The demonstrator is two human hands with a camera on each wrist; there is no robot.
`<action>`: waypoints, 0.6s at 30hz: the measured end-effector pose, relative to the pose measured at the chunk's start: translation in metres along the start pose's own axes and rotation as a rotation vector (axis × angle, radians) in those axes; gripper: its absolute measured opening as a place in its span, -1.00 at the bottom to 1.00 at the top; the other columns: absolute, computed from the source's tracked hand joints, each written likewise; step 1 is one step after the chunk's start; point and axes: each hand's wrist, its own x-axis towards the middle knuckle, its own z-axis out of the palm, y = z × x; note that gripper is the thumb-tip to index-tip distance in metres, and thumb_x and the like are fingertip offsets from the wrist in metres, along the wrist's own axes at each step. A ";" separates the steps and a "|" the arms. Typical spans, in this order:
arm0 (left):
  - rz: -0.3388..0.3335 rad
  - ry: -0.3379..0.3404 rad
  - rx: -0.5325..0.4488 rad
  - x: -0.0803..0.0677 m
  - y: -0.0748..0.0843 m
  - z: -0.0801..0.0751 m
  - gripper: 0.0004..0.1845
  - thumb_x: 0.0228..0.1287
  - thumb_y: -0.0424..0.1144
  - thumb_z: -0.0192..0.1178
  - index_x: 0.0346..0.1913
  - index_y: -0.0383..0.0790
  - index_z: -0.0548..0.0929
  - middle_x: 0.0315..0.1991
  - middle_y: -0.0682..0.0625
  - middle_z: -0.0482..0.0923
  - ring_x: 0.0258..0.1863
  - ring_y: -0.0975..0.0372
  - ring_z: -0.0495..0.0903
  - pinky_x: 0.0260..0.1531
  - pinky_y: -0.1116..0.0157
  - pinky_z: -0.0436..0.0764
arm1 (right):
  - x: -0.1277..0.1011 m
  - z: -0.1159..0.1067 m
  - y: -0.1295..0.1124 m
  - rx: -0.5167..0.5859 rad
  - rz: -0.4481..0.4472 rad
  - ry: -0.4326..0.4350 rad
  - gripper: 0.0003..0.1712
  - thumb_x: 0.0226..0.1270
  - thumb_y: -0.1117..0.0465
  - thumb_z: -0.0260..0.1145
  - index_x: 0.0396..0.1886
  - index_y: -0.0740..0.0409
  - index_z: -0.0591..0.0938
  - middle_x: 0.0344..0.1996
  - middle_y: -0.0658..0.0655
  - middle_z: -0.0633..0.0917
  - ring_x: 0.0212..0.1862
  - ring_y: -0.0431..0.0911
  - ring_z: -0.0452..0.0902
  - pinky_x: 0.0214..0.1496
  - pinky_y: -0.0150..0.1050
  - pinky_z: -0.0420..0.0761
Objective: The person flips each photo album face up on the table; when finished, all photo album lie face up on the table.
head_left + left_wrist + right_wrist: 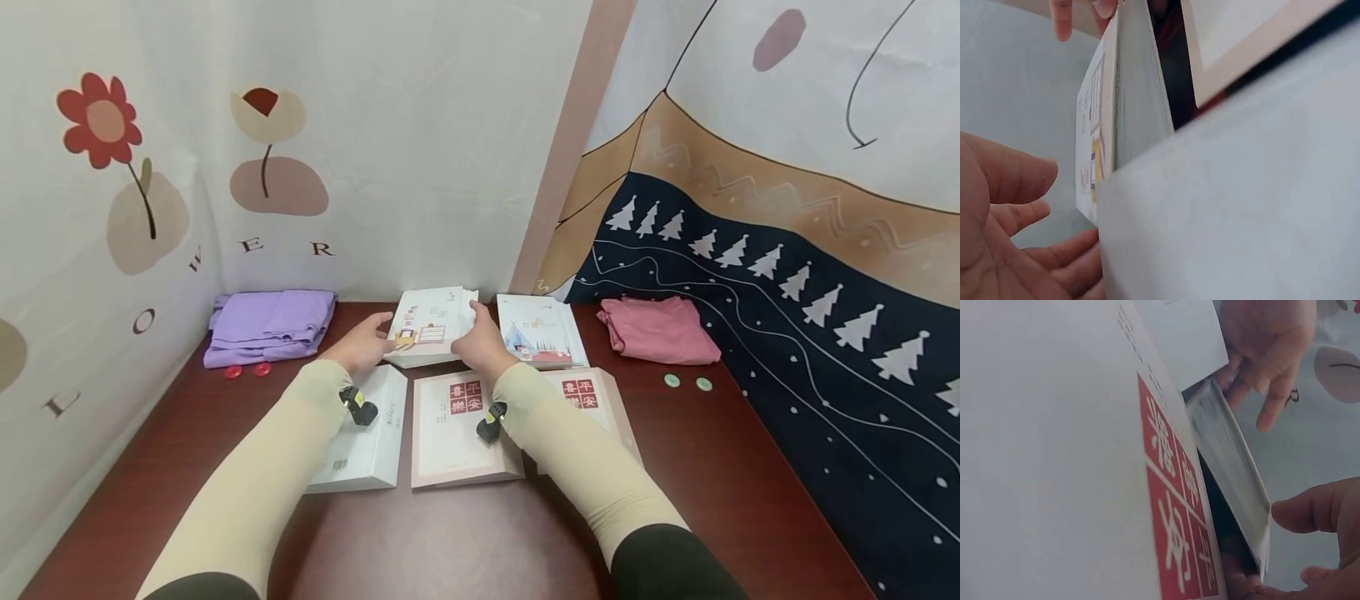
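A white book with a house drawing on its cover [431, 323] lies at the back middle of the dark red table [465, 542]. My left hand [366, 343] is at its left edge, palm open, fingertips [1069, 250] against the book's edge [1138, 106] and thumb apart. My right hand [480, 342] holds its right edge, thumb [1313, 509] at the book's corner [1235, 469] and fingers beneath. The book looks slightly tipped up.
Three flat volumes lie in front: a white one [371, 442] and two pink-edged ones with red squares [457, 429] [592, 396]. A tent-picture book [536, 332] lies to the right. Purple cloth [270, 325] with red discs [247, 371], pink cloth [660, 329] with green discs [686, 382].
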 end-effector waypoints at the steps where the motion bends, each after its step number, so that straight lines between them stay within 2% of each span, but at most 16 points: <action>1: -0.002 -0.002 -0.006 0.000 -0.001 0.000 -0.22 0.57 -0.34 0.03 0.69 -0.38 -0.06 0.46 -0.53 0.31 0.46 -0.25 0.37 0.49 -0.14 0.34 | 0.001 0.000 0.000 0.014 0.008 -0.018 0.15 0.21 0.47 0.39 0.73 -0.03 0.09 0.60 0.28 0.31 0.54 0.19 0.32 0.47 0.05 0.48; 4: -0.011 -0.007 -0.025 -0.002 -0.003 -0.001 -0.23 0.58 -0.34 0.03 0.69 -0.36 -0.06 0.43 -0.51 0.35 0.41 -0.23 0.43 0.45 -0.12 0.41 | 0.005 -0.003 0.001 0.074 0.039 -0.086 0.13 0.25 0.43 0.43 0.73 -0.05 0.10 0.61 0.28 0.30 0.56 0.22 0.29 0.56 0.09 0.38; 7: -0.015 -0.003 -0.028 -0.002 -0.002 -0.002 -0.23 0.58 -0.34 0.02 0.70 -0.33 -0.05 0.42 -0.50 0.36 0.39 -0.22 0.44 0.44 -0.13 0.42 | 0.009 -0.005 0.000 0.129 0.079 -0.140 0.10 0.30 0.36 0.46 0.73 -0.09 0.11 0.62 0.27 0.28 0.57 0.22 0.27 0.56 0.12 0.37; 10: -0.010 -0.001 -0.040 -0.001 -0.001 -0.002 -0.24 0.57 -0.35 0.02 0.69 -0.34 -0.04 0.40 -0.50 0.38 0.36 -0.21 0.46 0.42 -0.13 0.43 | 0.013 -0.007 0.001 0.162 0.093 -0.162 0.08 0.32 0.28 0.48 0.72 -0.11 0.13 0.63 0.27 0.26 0.61 0.21 0.21 0.59 0.13 0.32; 14: -0.005 -0.005 -0.039 -0.004 -0.002 -0.001 -0.24 0.59 -0.31 0.03 0.69 -0.34 -0.05 0.41 -0.50 0.36 0.38 -0.23 0.44 0.43 -0.15 0.43 | 0.015 -0.009 0.001 0.178 0.065 -0.153 0.05 0.36 0.22 0.48 0.72 -0.09 0.14 0.65 0.26 0.23 0.65 0.20 0.13 0.64 0.13 0.22; 18: -0.004 0.023 -0.002 -0.019 -0.005 -0.005 -0.23 0.63 -0.19 0.04 0.70 -0.27 -0.04 0.49 -0.49 0.30 0.46 -0.27 0.37 0.47 -0.19 0.36 | 0.010 -0.013 -0.002 0.174 -0.002 -0.139 0.00 0.39 0.18 0.46 0.71 -0.03 0.16 0.66 0.28 0.20 0.66 0.21 0.10 0.65 0.13 0.19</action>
